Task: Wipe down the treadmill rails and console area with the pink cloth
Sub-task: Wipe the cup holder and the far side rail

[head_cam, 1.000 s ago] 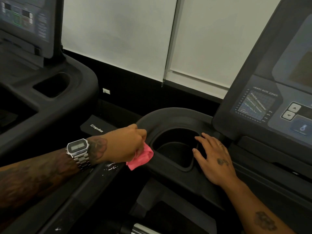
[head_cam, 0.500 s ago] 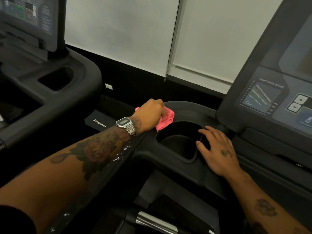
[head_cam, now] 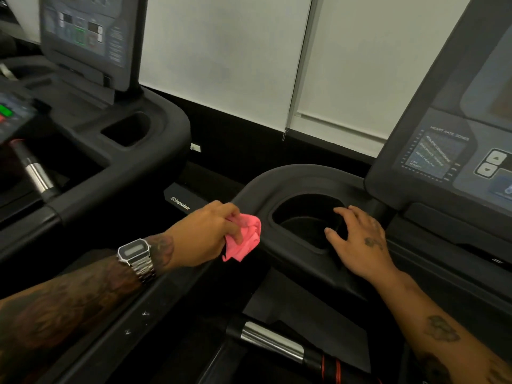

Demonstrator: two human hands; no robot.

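Grips crumpled pink cloth (head_cam: 245,238) in curled left hand (head_cam: 206,235) against treadmill rail (head_cam: 277,177); rests right hand (head_cam: 358,241), fingers spread, on cup holder (head_cam: 304,209) rim.

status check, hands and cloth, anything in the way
Left hand grips pink cloth, at the rail bend. Right hand open, resting on cup holder rim. Nothing seen blocking the rail.

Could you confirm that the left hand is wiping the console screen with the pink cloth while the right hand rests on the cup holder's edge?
No: the head view shows the left hand holding the pink cloth at the rail beside the cup holder, not on the console screen. The right hand does rest on the cup holder's edge.
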